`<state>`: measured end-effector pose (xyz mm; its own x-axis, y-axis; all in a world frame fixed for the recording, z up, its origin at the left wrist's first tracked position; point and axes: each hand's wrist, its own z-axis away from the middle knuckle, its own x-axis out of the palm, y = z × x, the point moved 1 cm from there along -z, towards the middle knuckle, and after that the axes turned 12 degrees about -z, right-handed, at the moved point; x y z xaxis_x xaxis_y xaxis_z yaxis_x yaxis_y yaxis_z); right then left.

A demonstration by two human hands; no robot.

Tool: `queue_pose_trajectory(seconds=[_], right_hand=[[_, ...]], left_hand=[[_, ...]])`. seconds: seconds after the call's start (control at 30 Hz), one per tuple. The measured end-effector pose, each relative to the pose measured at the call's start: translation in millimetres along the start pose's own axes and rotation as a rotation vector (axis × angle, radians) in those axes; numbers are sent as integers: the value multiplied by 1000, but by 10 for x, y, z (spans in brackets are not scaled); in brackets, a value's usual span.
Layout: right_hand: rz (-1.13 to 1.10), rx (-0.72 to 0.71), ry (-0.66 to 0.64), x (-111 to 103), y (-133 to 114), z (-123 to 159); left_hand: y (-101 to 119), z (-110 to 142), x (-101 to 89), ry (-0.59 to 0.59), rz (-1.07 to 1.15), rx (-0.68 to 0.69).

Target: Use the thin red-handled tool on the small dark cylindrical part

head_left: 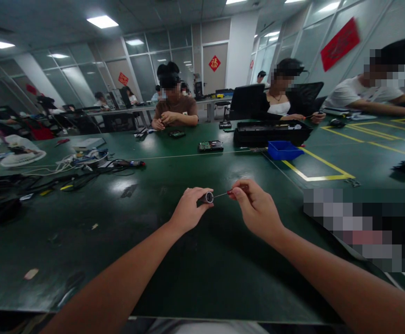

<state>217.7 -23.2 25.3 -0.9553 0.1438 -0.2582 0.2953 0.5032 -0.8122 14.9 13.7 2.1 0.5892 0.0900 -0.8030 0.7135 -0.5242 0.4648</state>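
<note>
My left hand (192, 209) is closed round a dark, flashlight-like tube (203, 198), whose round end with a silvery rim (210, 197) faces right and toward me. In my right hand (256, 204) a thin screwdriver is pinched by its red handle (231, 191). Its slim metal shaft (221, 195) points left, with the tip at or close to the rim of the tube; whether it touches cannot be made out. Both hands are above the green table (174, 273).
Cables (87, 162) and black gear lie at the left. Ahead are a circuit-board device (211, 146), a black tray (272, 134) and a blue bin (284, 150). A co-worker (175, 106) sits opposite, others at the right. Yellow tape (328, 177) marks the table.
</note>
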Motion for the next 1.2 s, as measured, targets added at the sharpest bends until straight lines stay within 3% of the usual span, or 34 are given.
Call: queue_pose_trajectory(seconds=[0.27,0.57,0.93,1.2], right_hand=[[-26,-22,36,-21,-26,20],[14,-4,-69,16,-19,16],[10,-89,81,-58,-12,21],[88,-113,-16,-41,-24,4]], left_hand=[[10,2,-15,13,-22,-2],[2,10,7,-8,-23,26],[-11,10,4,-34,-63,16],[-3,10,11,-64,-80,19]])
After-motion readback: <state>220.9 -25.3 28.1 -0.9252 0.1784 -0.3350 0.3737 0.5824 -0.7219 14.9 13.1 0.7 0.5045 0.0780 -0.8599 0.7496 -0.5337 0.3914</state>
